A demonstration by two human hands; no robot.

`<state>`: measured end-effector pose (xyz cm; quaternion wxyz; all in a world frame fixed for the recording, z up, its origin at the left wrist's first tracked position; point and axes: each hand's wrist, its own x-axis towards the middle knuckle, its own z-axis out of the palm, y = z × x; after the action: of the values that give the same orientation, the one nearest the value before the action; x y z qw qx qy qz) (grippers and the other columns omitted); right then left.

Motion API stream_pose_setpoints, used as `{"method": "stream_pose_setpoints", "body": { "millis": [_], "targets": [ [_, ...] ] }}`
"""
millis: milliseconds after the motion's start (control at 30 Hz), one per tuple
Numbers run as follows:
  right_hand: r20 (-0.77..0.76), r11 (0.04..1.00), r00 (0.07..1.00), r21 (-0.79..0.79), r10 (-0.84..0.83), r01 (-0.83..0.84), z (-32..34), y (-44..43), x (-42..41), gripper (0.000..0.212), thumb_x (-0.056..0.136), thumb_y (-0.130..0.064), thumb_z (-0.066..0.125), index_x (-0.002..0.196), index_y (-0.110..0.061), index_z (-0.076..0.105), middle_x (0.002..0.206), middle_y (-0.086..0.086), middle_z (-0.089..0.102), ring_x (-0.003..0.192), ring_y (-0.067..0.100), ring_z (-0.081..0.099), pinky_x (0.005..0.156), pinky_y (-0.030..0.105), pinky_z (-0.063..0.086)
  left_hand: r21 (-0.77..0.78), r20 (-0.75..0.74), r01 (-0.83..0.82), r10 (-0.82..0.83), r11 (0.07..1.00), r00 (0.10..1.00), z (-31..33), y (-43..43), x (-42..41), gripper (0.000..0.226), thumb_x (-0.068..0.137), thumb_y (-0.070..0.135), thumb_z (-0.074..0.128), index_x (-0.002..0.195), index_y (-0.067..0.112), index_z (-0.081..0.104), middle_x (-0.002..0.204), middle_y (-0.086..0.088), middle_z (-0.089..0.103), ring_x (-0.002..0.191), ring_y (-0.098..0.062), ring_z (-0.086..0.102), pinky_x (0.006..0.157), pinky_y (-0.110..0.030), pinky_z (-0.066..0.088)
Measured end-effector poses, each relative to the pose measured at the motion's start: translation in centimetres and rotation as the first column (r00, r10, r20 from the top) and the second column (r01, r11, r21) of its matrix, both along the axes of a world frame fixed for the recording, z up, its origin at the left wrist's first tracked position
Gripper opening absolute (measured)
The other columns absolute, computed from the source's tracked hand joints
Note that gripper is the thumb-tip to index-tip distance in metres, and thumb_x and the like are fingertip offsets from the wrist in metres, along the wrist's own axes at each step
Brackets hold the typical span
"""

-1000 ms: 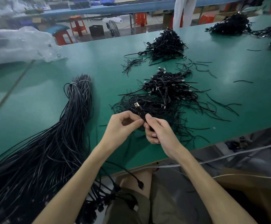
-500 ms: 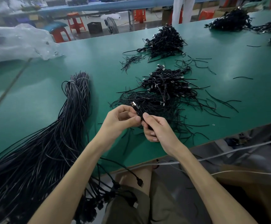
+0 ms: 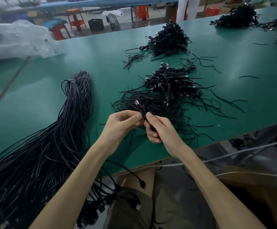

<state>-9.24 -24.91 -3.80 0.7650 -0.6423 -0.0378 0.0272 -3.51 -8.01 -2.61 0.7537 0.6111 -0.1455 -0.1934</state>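
Green covering spreads over the whole table, which fills most of the view. On its left side lies a long bundle of black cables, gathered at its far end, its near end spilling over the table edge towards the person's lap. A crumpled clear plastic bag sits at the far left. In the middle is a loose pile of short cables (many with silvery plug ends), and a second pile lies beyond it, well apart from the hands. Both hands meet above the table near its front edge, just in front of the middle pile. The left hand pinches a single black cable between thumb and forefinger. The right hand grips the same cable just beside it, thumb on top and fingers curled beneath. The cable's plug sticks up between the two thumbs, tilted to the far left.
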Motion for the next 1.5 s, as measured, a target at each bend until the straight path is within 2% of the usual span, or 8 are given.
{"method": "stream_pose_setpoints", "body": {
  "millis": [233,433,600,700,833,967,1233,1500],
  "targets": [
    [0.007,1.0,1.0,0.015,0.024,-0.024,-0.2,0.0,0.0,0.045,0.108,-0.04,0.045,0.073,-0.013,0.049,0.056,0.002,0.028,0.045,0.014,0.025,0.043,0.021,0.028,-0.071,-0.013,0.091,-0.092,0.993,0.996,-0.2,0.2,-0.1,0.007,0.093,0.014,0.072,0.095,0.008,0.073,0.1,-0.011,0.074,0.093,-0.024,0.07,0.096,-0.041,0.054],
    [-0.024,0.993,0.994,0.043,0.11,-0.109,-0.3,-0.2,0.1,0.048,0.107,-0.045,0.045,0.071,-0.015,0.051,0.055,0.001,0.029,0.044,0.015,0.023,0.043,0.023,0.026,-0.175,0.041,0.259,-0.256,0.95,0.966,0.4,0.1,-0.3,0.01,0.099,0.004,0.056,0.09,0.006,0.052,0.147,-0.021,0.056,0.126,-0.04,0.057,0.1,-0.037,0.051],
    [-0.045,0.992,0.992,0.046,0.121,-0.119,-0.1,-0.2,0.0,0.049,0.106,-0.048,0.045,0.072,-0.013,0.051,0.055,0.0,0.029,0.044,0.013,0.023,0.043,0.022,0.026,-0.121,0.035,0.183,-0.18,0.976,0.983,0.1,-0.1,-0.3,0.01,0.098,0.008,0.06,0.089,0.005,0.057,0.12,-0.03,0.061,0.082,-0.026,0.069,0.091,-0.035,0.055],
    [-0.03,0.998,0.998,-0.021,0.058,-0.059,0.0,0.2,-0.1,0.048,0.108,-0.044,0.043,0.075,-0.01,0.049,0.057,0.0,0.028,0.045,0.012,0.024,0.043,0.022,0.026,-0.035,0.065,0.111,-0.109,0.993,0.992,-0.3,-0.3,-0.5,0.01,0.098,0.011,0.063,0.092,0.004,0.06,0.096,-0.024,0.064,0.088,-0.029,0.069,0.096,-0.041,0.054],
    [0.008,0.996,0.999,-0.074,-0.044,0.044,0.1,1.0,-0.2,0.043,0.109,-0.036,0.041,0.077,-0.009,0.048,0.057,-0.007,0.035,0.046,0.008,0.029,0.043,0.022,0.026,0.015,0.073,0.041,-0.042,0.999,0.996,-0.5,-0.1,-0.5,0.014,0.096,0.014,0.066,0.093,0.001,0.064,0.101,-0.03,0.062,0.114,-0.056,0.058,0.11,-0.064,0.042],
    [-0.008,0.997,1.0,-0.082,0.008,-0.008,0.8,0.9,-0.4,0.049,0.103,-0.051,0.037,0.082,-0.008,0.047,0.058,-0.005,0.031,0.047,0.01,0.026,0.044,0.022,0.025,0.061,0.132,0.008,-0.016,0.998,0.991,-0.5,-0.3,-0.7,0.018,0.097,0.015,0.067,0.095,-0.002,0.067,0.091,-0.028,0.065,0.096,-0.043,0.06,0.106,-0.069,0.041],
    [-0.025,0.997,0.999,-0.071,-0.04,0.038,0.5,1.0,-0.3,0.044,0.108,-0.042,0.04,0.076,-0.014,0.053,0.054,-0.015,0.039,0.044,0.006,0.032,0.041,0.018,0.03,0.175,0.324,-0.11,0.049,0.978,0.945,-0.7,-0.5,-1.0,0.008,0.095,0.008,0.071,0.094,0.001,0.073,0.088,-0.011,0.076,0.086,-0.022,0.071,0.085,-0.034,0.055],
    [0.011,0.99,0.994,-0.081,-0.112,0.112,0.1,0.9,-0.1,0.038,0.109,-0.035,0.045,0.078,-0.017,0.058,0.057,-0.016,0.041,0.047,0.005,0.033,0.041,0.02,0.028,0.18,0.299,-0.255,0.194,0.95,0.935,-0.6,-1.5,-2.0,0.008,0.091,0.012,0.077,0.098,0.008,0.078,0.092,-0.006,0.079,0.091,-0.024,0.075,0.089,-0.038,0.06]
  ]
}}
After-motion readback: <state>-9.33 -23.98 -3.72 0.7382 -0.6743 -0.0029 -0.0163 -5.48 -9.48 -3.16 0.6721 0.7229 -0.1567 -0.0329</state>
